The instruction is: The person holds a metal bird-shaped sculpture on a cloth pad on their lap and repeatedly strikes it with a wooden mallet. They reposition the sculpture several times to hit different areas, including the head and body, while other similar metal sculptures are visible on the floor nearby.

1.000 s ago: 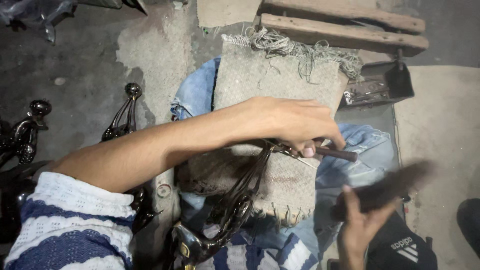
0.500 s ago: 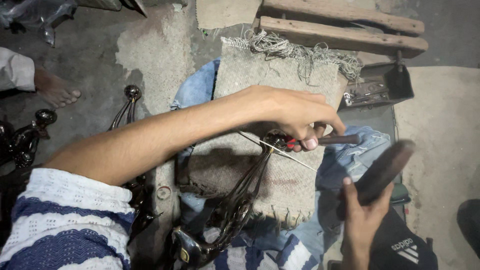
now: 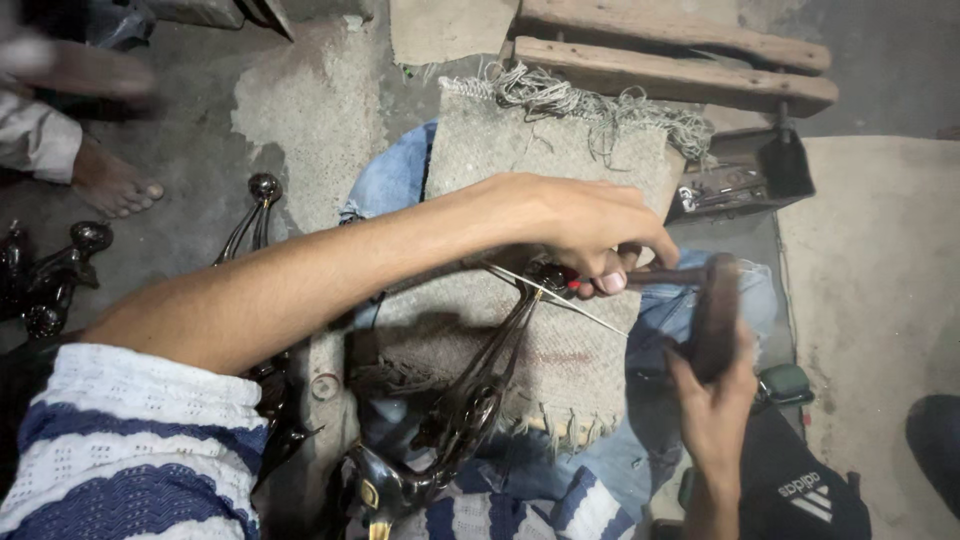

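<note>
Going left to right: there's a row of dark metal castings (image 3: 60, 275) on the floor, and somebody's bare foot (image 3: 110, 185) up by them. My left hand (image 3: 590, 235) reaches across and is curled tight around a red-handled tool (image 3: 585, 285), tip set against the top of the dark metal frame piece (image 3: 470, 400) lying on my lap over a woven sacking mat (image 3: 540, 170). My right hand (image 3: 715, 400) is wrapped around a dark block (image 3: 715, 315), some kind of mallet or hammer I think, it's blurry so don't quote me.

For doing this bit well, I reckon the trick is keeping the tool square on the joint, fingers clear of the struck end, and short taps rather than a big swing.

The piece itself is black, glossy, curvy, two thin arms meeting at a fat base down near my striped sleeve (image 3: 130, 440). A thin wire (image 3: 550, 295) crosses its top. Off right sits a small metal tray (image 3: 740, 175) of bits.
</note>
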### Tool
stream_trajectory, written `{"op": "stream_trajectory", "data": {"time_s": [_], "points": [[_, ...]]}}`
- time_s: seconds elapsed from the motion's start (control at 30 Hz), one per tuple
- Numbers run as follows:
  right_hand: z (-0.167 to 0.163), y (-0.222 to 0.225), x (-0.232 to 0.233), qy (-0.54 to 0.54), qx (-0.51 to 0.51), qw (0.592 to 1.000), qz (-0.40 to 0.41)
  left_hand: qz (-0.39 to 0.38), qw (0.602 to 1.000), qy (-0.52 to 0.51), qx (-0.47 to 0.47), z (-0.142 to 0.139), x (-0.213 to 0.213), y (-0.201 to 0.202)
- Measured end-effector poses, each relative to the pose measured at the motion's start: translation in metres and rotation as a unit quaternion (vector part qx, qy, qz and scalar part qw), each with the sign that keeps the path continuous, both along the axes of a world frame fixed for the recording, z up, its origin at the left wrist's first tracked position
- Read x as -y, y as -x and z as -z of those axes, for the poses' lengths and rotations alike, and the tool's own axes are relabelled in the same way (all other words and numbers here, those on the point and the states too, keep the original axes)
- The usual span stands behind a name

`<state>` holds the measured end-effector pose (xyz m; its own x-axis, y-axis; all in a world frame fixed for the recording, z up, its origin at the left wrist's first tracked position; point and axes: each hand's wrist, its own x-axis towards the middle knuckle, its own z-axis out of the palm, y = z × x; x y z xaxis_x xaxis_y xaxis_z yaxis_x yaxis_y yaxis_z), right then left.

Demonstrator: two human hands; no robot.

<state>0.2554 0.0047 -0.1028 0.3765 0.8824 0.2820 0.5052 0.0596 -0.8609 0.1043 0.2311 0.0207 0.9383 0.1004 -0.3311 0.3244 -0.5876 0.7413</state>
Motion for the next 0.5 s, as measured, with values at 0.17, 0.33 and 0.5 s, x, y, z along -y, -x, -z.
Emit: {"op": "stream_trajectory", "data": {"time_s": [0.17,0.33,0.5], "points": [[-0.021,-0.005,-0.014,0.022,-0.180,0.983,0.034,-0.021,0.998,-0.043,0.047,0.001,0.000,0.011],[-0.032,-0.024,-0.028,-0.024,-0.125,0.990,0.067,-0.031,0.989,-0.060,0.135,0.010,-0.001,0.023],[-0.041,-0.049,-0.050,-0.034,-0.040,0.998,-0.046,-0.086,0.967,-0.090,0.222,0.019,-0.002,0.035]]}}
